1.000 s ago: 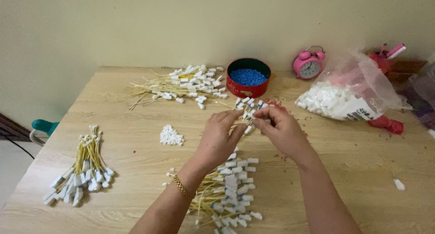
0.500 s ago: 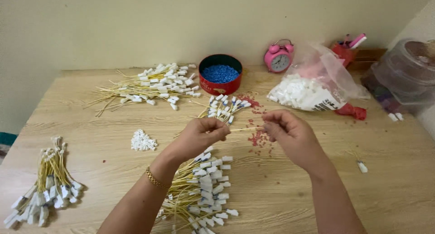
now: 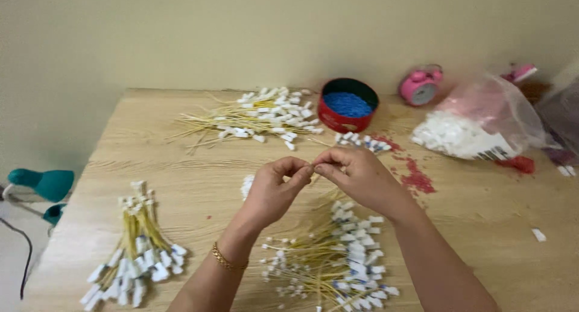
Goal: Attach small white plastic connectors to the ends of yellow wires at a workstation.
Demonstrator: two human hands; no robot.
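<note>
Fingertips met over the middle of the pale wooden desk [image 3: 482,227]: the left hand [image 3: 272,191] and the right hand [image 3: 356,178] pinched together at one point, each grip closed on something too small to make out, most likely one thin yellow wire with a small white plastic end piece like those lying about. Just below the hands lay a loose heap of yellow wires with white and blue-tipped connectors [image 3: 338,264], partly under the right forearm.

Slipping looked the likeliest trouble. The held piece was tiny and pinched only by fingertips, so a small twist could have dropped it into that heap, where it would have been hard to tell from the rest. The right forearm could also have dragged wires across the desk and tangled them.

Farther off, a round red tin of blue beads [image 3: 348,111] stood near the back edge, just beside a spread pile of yellow wires with white tags [image 3: 259,120]; a careless reach could have tipped it. A tied bundle of yellow wires with white ends [image 3: 136,251] lay well apart at the left, and a clear plastic bag of white pieces [image 3: 476,128] and a pink alarm clock [image 3: 420,87] sat at the right.
</note>
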